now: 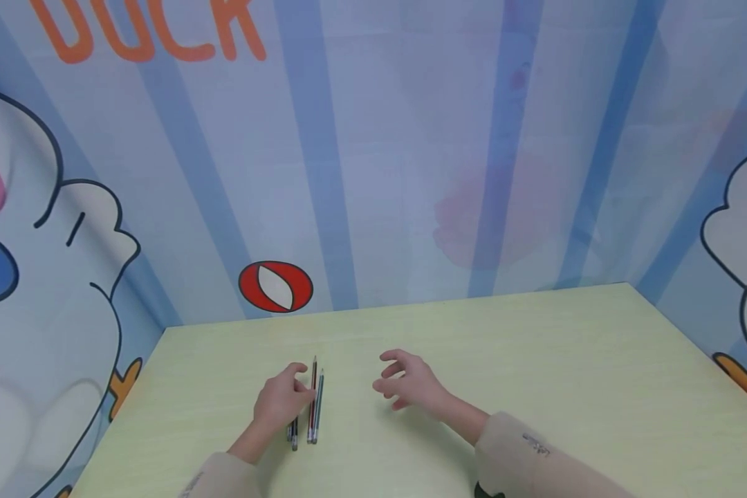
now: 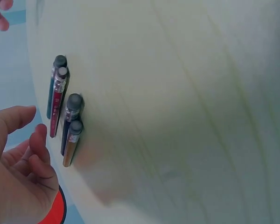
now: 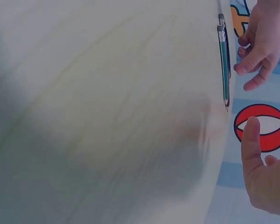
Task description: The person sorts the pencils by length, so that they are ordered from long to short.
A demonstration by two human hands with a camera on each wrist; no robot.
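Observation:
Several eraser-tipped pencils lie on the table in two close groups. The red pencil [image 1: 312, 408] and the teal pencil [image 1: 319, 408] are side by side, tips pointing away from me. Left of them, a dark pencil [image 2: 68, 128] and an orange-brown pencil [image 2: 70, 151] lie together, partly covered by my left hand in the head view. That left hand [image 1: 280, 398] hovers over the pencils with fingers loosely bent, gripping none of them. To the right of the pencils, my right hand [image 1: 413, 382] is held above the table, its fingers spread and relaxed, with nothing in it.
The pale yellow-green table [image 1: 535, 360] extends on both sides of the hands. Behind it hangs a blue striped backdrop [image 1: 398, 173] with a printed red-and-white ball [image 1: 277, 286] and cartoon figures at either side.

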